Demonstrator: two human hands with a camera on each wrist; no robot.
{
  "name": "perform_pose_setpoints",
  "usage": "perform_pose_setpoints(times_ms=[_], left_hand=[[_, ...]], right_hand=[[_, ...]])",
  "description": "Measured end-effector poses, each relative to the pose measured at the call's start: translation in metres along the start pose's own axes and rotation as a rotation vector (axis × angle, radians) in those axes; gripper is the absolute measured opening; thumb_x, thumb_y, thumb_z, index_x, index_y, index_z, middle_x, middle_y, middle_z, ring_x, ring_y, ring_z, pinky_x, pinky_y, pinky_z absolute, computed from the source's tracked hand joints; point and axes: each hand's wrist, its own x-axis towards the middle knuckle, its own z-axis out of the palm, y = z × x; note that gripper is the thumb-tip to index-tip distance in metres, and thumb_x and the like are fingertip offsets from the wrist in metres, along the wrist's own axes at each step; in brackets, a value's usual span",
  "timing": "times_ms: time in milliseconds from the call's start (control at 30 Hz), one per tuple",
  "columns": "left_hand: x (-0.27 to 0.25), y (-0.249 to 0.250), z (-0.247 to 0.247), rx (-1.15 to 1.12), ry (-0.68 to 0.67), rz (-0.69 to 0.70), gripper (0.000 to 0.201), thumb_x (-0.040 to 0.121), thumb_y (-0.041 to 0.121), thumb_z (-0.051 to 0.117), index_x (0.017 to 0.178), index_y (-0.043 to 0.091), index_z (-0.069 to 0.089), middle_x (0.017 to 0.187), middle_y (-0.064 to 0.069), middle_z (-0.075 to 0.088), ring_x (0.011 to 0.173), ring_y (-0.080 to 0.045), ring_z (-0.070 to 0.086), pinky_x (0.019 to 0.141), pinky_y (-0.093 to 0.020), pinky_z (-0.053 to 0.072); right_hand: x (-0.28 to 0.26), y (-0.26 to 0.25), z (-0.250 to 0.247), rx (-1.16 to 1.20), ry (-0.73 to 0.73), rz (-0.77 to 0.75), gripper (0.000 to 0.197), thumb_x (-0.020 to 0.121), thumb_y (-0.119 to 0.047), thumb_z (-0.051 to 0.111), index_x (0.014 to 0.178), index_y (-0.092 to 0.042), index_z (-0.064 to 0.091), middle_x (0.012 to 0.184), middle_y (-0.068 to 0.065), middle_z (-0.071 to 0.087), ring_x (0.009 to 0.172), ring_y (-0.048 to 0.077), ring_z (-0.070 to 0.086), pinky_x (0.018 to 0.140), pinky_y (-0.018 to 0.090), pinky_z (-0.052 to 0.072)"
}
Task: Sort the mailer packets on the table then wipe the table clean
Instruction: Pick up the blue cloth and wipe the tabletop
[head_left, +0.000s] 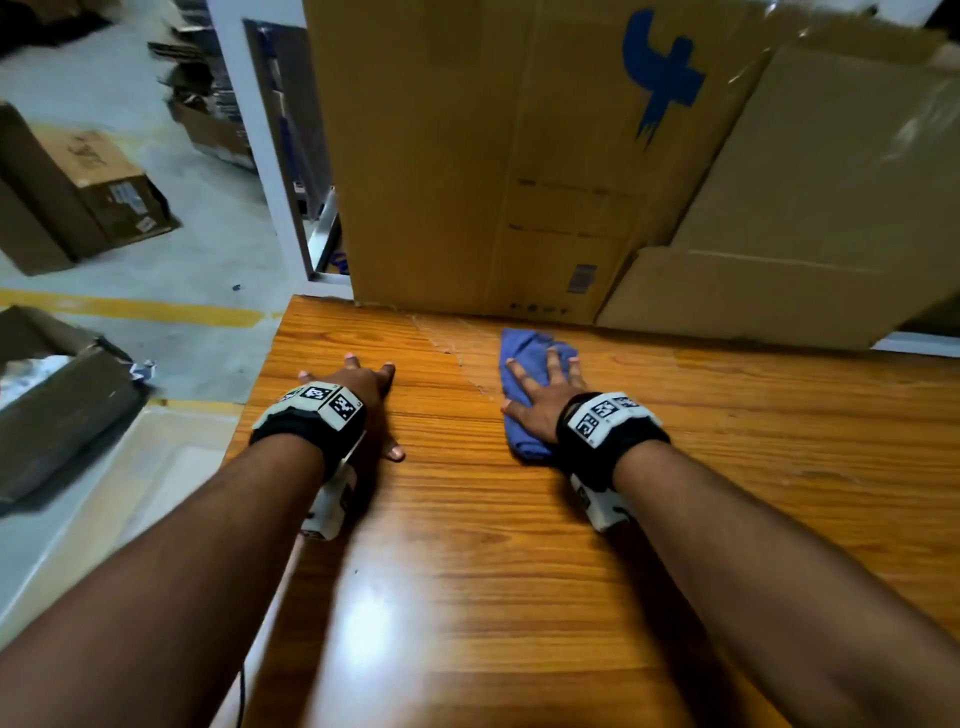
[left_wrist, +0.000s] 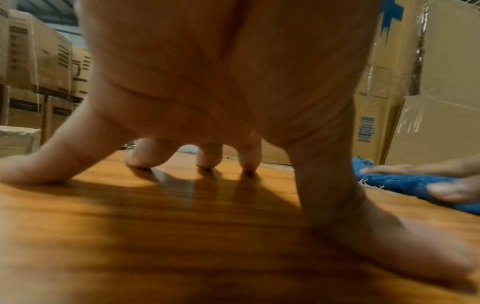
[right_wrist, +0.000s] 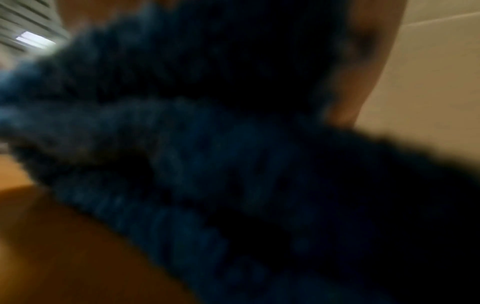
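A blue cloth (head_left: 522, 358) lies crumpled on the wooden table (head_left: 467, 519) near its far edge. My right hand (head_left: 540, 387) presses flat on the cloth with fingers spread. My left hand (head_left: 363, 384) rests on the bare wood to the left, propped on spread fingertips (left_wrist: 207, 160) with the palm raised. In the left wrist view the cloth (left_wrist: 405, 183) shows at the right under the other hand's fingers. The right wrist view is filled by the blurred dark blue cloth (right_wrist: 233, 164). No mailer packets are in view.
Large cardboard boxes (head_left: 493, 156) stand against the table's far edge, another (head_left: 810, 208) leaning at the right. The table's left edge drops to a grey floor with a brown carton (head_left: 78, 192), an open box (head_left: 57, 389) and a yellow line.
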Motion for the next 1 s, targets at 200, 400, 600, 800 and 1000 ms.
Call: perform_pose_setpoints(times_ms=[200,400,600,800,1000], left_hand=[[-0.005,0.000,-0.001,-0.006,-0.007,-0.013,0.138,0.046,0.065,0.083,0.150,0.042,-0.005,0.158,-0.013,-0.018,0.141,-0.051,0.006,0.110,-0.070,0.007],[-0.014,0.010,-0.002,0.048,0.001,-0.001,0.120,0.054,0.058,0.084,0.150,0.033,0.016,0.158,-0.022,0.007,0.137,-0.046,0.030,0.110,-0.061,0.025],[-0.038,0.081,-0.007,0.006,0.088,0.322,0.089,0.081,0.038,0.072,0.151,0.032,0.019,0.155,-0.016,0.025,0.139,-0.037,0.031,0.115,-0.051,0.024],[-0.025,0.136,0.012,-0.114,0.030,0.241,0.125,0.061,0.063,0.078,0.149,0.042,-0.008,0.158,-0.014,-0.015,0.141,-0.050,-0.009,0.113,-0.064,0.012],[-0.001,0.160,0.018,-0.059,-0.030,0.120,0.139,0.038,0.078,0.074,0.145,0.048,-0.010,0.155,-0.023,-0.019,0.136,-0.053,-0.023,0.101,-0.078,0.004]], right_hand=[[-0.067,0.015,0.024,-0.023,-0.058,-0.137,0.067,0.094,-0.066,0.027,0.148,-0.047,-0.008,0.157,0.013,-0.023,0.143,0.039,-0.021,0.116,0.047,-0.008],[-0.092,0.083,0.038,0.095,-0.082,0.314,0.071,0.093,-0.069,0.025,0.149,-0.043,-0.010,0.157,0.011,-0.024,0.144,0.042,-0.016,0.118,0.051,-0.005],[-0.101,0.062,0.050,0.028,-0.122,0.074,0.074,0.088,-0.072,0.032,0.146,-0.051,-0.009,0.156,0.008,-0.026,0.144,0.041,-0.017,0.118,0.054,0.001],[-0.098,0.146,0.036,0.080,-0.142,0.326,0.073,0.090,-0.072,0.028,0.148,-0.048,-0.010,0.158,0.009,-0.023,0.145,0.042,-0.012,0.118,0.053,0.003],[-0.058,0.135,0.017,0.091,-0.102,0.294,0.072,0.090,-0.070,0.029,0.148,-0.048,-0.008,0.157,0.011,-0.024,0.143,0.047,-0.013,0.116,0.057,0.000]])
